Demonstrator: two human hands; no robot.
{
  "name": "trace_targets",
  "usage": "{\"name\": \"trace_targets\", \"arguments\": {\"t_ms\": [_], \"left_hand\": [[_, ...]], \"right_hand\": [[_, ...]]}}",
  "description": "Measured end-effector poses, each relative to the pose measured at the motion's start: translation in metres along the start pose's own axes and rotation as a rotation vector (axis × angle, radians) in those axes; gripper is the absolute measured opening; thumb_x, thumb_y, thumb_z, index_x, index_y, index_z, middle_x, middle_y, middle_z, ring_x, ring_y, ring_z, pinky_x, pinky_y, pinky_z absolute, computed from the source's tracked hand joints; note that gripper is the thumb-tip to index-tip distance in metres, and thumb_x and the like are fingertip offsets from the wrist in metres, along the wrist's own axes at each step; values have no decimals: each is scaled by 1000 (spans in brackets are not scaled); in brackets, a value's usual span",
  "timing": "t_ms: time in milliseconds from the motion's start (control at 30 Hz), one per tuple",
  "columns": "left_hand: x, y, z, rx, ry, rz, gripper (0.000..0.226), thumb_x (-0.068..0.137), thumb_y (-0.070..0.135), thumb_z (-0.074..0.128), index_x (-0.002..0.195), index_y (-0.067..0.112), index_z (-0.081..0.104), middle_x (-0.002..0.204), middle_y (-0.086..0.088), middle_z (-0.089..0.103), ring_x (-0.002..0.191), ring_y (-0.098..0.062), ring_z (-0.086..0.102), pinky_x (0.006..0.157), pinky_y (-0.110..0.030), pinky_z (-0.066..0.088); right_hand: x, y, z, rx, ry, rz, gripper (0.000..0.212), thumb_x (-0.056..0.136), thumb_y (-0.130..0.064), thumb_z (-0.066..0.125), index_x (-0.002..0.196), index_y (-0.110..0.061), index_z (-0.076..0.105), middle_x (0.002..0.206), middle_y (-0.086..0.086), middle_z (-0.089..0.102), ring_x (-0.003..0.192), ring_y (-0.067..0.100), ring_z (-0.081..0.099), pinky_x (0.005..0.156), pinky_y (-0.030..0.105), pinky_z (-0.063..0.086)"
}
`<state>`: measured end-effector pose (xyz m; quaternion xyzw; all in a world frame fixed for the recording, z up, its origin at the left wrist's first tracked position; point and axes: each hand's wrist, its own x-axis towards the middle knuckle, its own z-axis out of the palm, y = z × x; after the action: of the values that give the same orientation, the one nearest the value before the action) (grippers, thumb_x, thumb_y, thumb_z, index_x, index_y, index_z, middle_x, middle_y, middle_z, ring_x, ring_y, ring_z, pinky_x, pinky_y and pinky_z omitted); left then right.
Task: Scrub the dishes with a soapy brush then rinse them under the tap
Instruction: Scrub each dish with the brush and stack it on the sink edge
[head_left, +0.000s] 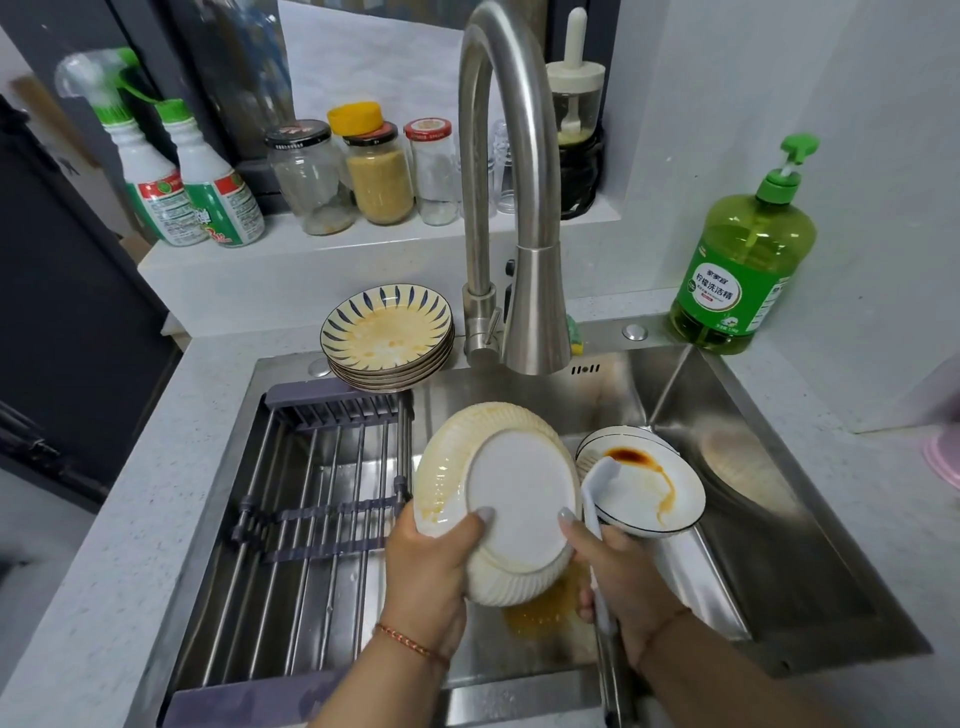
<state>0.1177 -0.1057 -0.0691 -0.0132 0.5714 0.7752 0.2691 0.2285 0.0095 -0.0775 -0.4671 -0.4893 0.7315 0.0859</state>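
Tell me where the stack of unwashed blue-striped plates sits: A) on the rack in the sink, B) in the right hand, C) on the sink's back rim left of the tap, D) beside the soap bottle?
C: the stack rests on the back rim of the sink, left of the tap.

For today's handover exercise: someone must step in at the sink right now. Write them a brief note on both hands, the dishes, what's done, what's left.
Left hand grips the cream ribbed plate, underside facing you, over the sink.
Right hand holds the white brush beside that plate.
A sauce-stained bowl sits in the sink; stacked dirty plates wait by the tap.
No water visibly running; drying rack holds nothing.
Left: scrub and rinse everything.
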Motion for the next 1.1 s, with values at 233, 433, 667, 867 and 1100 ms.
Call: {"name": "trace_targets", "arguments": {"t_ms": [233, 433, 667, 867, 1100], "left_hand": [[2, 15, -6, -54, -197, -136, 56, 59, 12, 80, 111, 1, 62, 104, -20, 71, 91, -32, 68, 70, -40, 58], [23, 45, -8, 285, -401, -299, 61, 59, 4, 78, 115, -2, 58, 104, -22, 70, 87, -33, 68, 79, -45, 58], [29, 53, -7, 435, -587, -425, 38, 60, -6, 77, 97, -2, 68, 92, -21, 71, 76, -30, 70, 70, -36, 59], [30, 52, -1, 602, -459, -135, 41, 46, 2, 83, 84, 0, 68, 84, -17, 72, 76, -29, 68, 77, -44, 57], [38, 48, -8, 725, -297, 117, 38, 45, 15, 83, 80, 9, 68, 81, -11, 74, 72, -21, 67, 69, -44, 57]], "right_hand": [[0, -16, -20, -73, -94, -56, 32, 86, -33, 65, 110, -14, 56, 61, 2, 51, 39, 11, 36, 37, 21, 32], [4, -45, -42, -375, -264, -156, 40, 83, -27, 71, 117, -22, 51, 51, -1, 52, 36, 14, 33, 36, 21, 29], [-2, -63, -46, -630, -352, -243, 57, 72, -40, 74, 121, -30, 45, 84, 17, 60, 37, 12, 38, 35, 23, 33], [1, -56, -42, -612, -170, -267, 29, 94, -24, 54, 119, -34, 43, 46, -6, 53, 31, 10, 39, 35, 21, 35], [-20, -41, -39, -392, -172, -93, 13, 96, -4, 38, 96, -1, 51, 60, 10, 56, 34, 21, 44, 38, 22, 36]]}}
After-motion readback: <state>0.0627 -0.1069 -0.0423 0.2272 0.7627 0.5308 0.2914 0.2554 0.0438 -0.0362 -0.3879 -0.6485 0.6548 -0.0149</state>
